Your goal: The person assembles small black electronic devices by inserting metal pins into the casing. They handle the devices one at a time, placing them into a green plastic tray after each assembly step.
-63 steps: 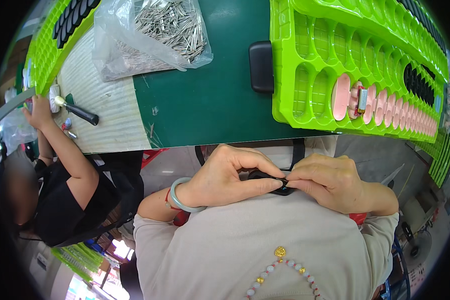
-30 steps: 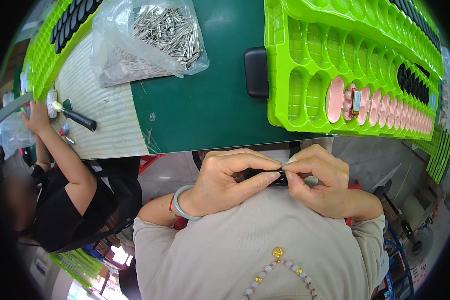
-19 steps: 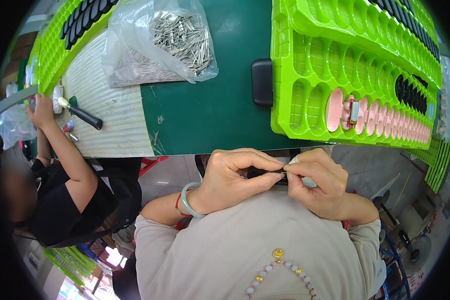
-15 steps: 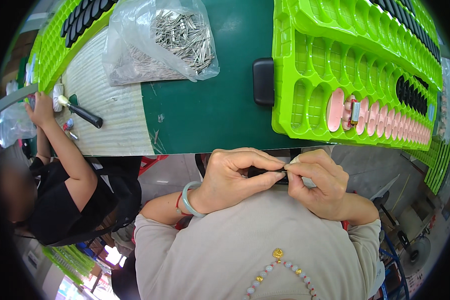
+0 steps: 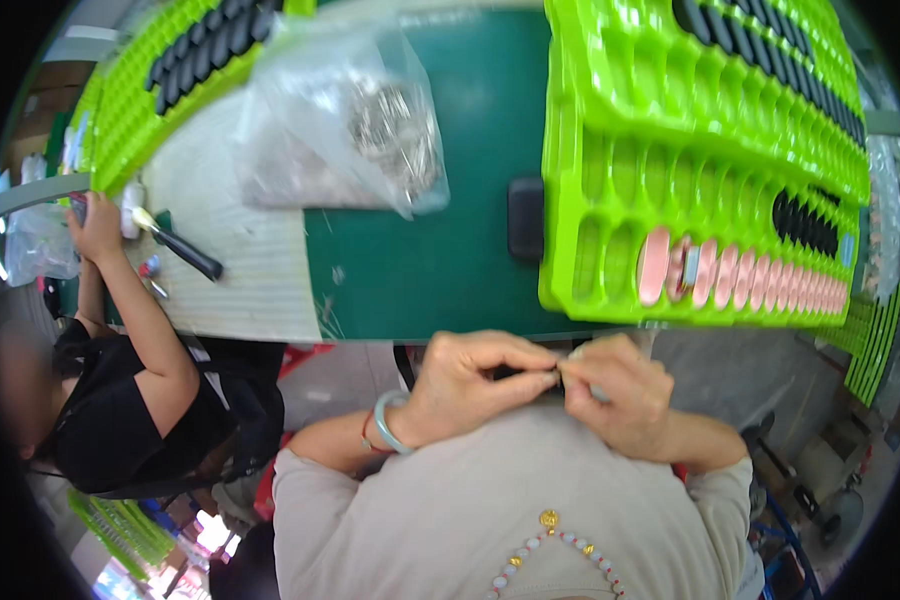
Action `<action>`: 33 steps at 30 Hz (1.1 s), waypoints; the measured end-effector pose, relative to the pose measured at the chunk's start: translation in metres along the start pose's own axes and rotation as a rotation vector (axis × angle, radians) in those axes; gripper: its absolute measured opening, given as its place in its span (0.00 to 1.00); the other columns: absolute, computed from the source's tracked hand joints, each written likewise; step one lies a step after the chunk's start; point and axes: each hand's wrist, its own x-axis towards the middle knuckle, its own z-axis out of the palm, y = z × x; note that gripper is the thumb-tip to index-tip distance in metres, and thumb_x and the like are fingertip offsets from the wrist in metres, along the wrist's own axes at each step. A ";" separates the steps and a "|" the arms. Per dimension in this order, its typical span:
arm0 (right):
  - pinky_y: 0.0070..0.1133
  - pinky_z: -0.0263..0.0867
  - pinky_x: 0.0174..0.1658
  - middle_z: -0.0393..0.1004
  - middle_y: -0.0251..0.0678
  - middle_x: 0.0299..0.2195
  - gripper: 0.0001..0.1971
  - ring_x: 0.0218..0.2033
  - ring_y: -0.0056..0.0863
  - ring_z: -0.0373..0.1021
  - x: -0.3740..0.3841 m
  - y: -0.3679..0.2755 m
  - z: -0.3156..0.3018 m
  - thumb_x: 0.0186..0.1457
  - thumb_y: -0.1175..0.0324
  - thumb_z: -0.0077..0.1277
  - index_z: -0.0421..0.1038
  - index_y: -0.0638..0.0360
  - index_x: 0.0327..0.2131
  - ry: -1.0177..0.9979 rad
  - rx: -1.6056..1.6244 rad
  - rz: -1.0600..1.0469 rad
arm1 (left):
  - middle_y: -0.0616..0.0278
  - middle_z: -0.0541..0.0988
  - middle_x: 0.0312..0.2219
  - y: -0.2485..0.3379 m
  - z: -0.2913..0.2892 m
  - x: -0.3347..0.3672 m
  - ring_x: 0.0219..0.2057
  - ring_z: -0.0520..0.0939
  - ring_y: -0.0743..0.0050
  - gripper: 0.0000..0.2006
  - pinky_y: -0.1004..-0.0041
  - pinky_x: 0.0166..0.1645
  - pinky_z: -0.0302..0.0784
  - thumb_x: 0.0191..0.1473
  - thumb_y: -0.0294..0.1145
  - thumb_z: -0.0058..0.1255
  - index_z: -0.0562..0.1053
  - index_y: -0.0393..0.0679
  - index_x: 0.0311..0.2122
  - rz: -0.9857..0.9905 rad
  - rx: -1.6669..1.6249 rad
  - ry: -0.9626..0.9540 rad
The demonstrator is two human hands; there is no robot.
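In front of my chest, just off the table's near edge, my two hands meet fingertip to fingertip. My left hand (image 5: pixel 475 380) is closed, thumb and index finger pinching a small black part (image 5: pixel 508 372) that is mostly hidden by the fingers. Against the end of that part, my right hand (image 5: pixel 622 395) is closed in a pinch as well; whatever its fingertips hold is too small and blurred to name.
A green tray (image 5: pixel 560 270) at right holds pink oval shells (image 5: pixel 654 267) and black pieces (image 5: pixel 806 226). A clear bag (image 5: pixel 300 150) of thin metal pieces lies on the green table (image 5: pixel 420 280). At left, a co-worker's hand (image 5: pixel 98 228) is near a black-handled tool (image 5: pixel 188 252).
The view has shifted, so the table, bag and tray appear lower in the picture. My hands also appear slightly lower, still pinched together at the black part.
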 end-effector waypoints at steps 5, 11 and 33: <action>0.18 0.69 0.22 0.71 0.35 0.25 0.10 0.21 0.25 0.71 0.002 0.001 -0.003 0.37 0.81 0.57 0.73 0.62 0.28 0.005 -0.018 -0.012 | 0.60 0.81 0.31 0.005 -0.002 0.003 0.29 0.79 0.83 0.09 0.82 0.34 0.75 0.44 0.24 0.59 0.78 0.36 0.34 -0.018 -0.006 -0.039; 0.17 0.69 0.22 0.72 0.35 0.26 0.12 0.21 0.24 0.71 0.005 0.006 -0.003 0.37 0.80 0.58 0.73 0.61 0.30 -0.004 0.008 -0.024 | 0.60 0.81 0.30 0.006 -0.004 0.004 0.29 0.79 0.84 0.08 0.83 0.34 0.74 0.45 0.24 0.59 0.78 0.38 0.34 -0.028 0.000 -0.028; 0.17 0.70 0.25 0.73 0.36 0.26 0.10 0.22 0.23 0.72 0.011 -0.003 -0.002 0.38 0.82 0.56 0.73 0.63 0.29 0.005 0.094 0.067 | 0.63 0.81 0.27 0.011 -0.006 0.004 0.27 0.77 0.88 0.08 0.85 0.31 0.72 0.46 0.25 0.59 0.78 0.36 0.34 -0.097 -0.066 -0.027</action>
